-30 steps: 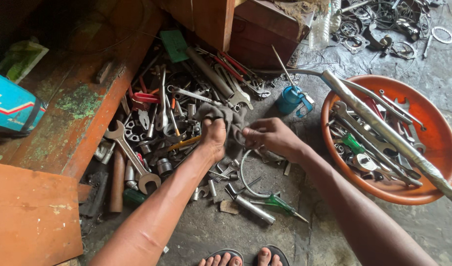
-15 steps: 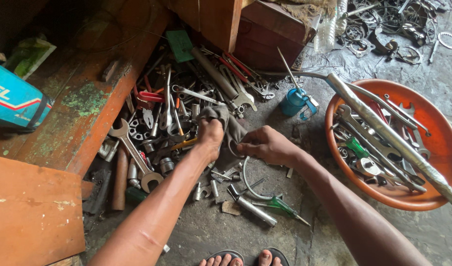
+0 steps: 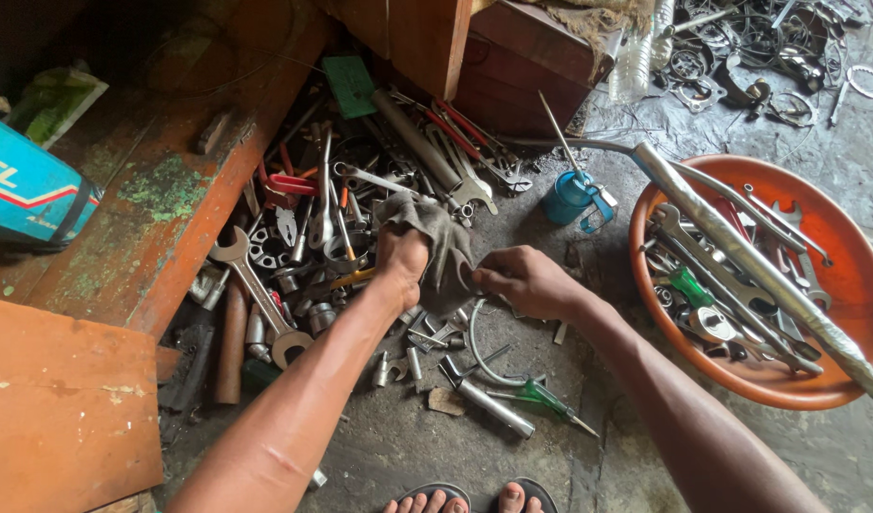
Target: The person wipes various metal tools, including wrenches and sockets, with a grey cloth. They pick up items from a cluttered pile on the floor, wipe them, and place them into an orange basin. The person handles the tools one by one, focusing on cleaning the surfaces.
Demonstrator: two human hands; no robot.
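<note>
At the far left a big open-ended wrench (image 3: 256, 294) lies on the floor by the red-painted wooden ledge (image 3: 184, 214), where it lay a second ago. Your left hand (image 3: 401, 256) is closed on the grey rag (image 3: 434, 237), which sits over the tool heap just beyond your knuckles; since a second ago the cloth has been pulled up and spread wider. Your right hand (image 3: 522, 280) has slid nearer and now pinches the rag's lower edge, so both hands have it stretched between them. Farther right, the blue oil can (image 3: 569, 193) and the orange basin (image 3: 840, 247) of spanners are unmoved.
</note>
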